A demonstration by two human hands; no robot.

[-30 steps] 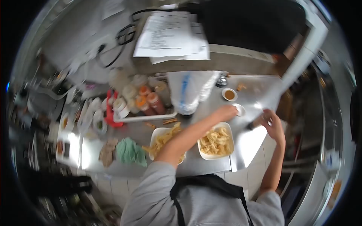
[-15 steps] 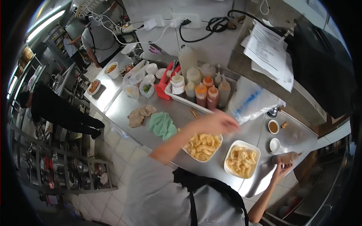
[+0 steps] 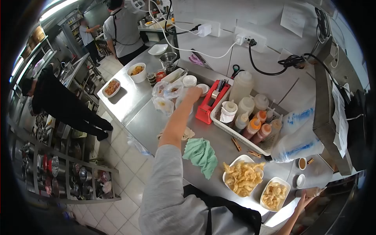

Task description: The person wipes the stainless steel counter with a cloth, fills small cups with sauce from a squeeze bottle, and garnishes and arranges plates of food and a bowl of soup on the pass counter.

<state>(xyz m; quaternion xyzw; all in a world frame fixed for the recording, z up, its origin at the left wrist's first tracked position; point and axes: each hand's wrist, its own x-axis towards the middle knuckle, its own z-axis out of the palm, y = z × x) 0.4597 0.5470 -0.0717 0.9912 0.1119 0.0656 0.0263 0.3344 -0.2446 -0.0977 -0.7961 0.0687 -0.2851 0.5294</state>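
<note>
My left hand [image 3: 194, 94] reaches across the counter to the small white bowls [image 3: 189, 81] and the plastic bags [image 3: 163, 105]; its fingertips are too unclear to tell what they touch. At the lower right my right hand [image 3: 303, 202] is wrapped around a squeeze bottle [image 3: 312, 192] lying tilted, tip to the right. Beside that bottle stand a small empty white cup [image 3: 300, 180] and a cup of brown sauce [image 3: 302, 163]. Two white dishes of fried food [image 3: 243, 178] [image 3: 274, 195] sit near the front edge.
A green cloth [image 3: 200, 156] lies left of the dishes. Behind are a red holder [image 3: 211, 103], a basket of sauce bottles [image 3: 250, 137] and a plastic-wrapped bundle [image 3: 297, 135]. Food containers [image 3: 137, 73] stand at the far left end. Co-workers [image 3: 66, 102] [image 3: 123, 33] stand beyond the counter.
My left hand has moved from near the small cups, over the dishes, to the white bowls at the left. The view has turned left. My right hand still holds the bottle.
</note>
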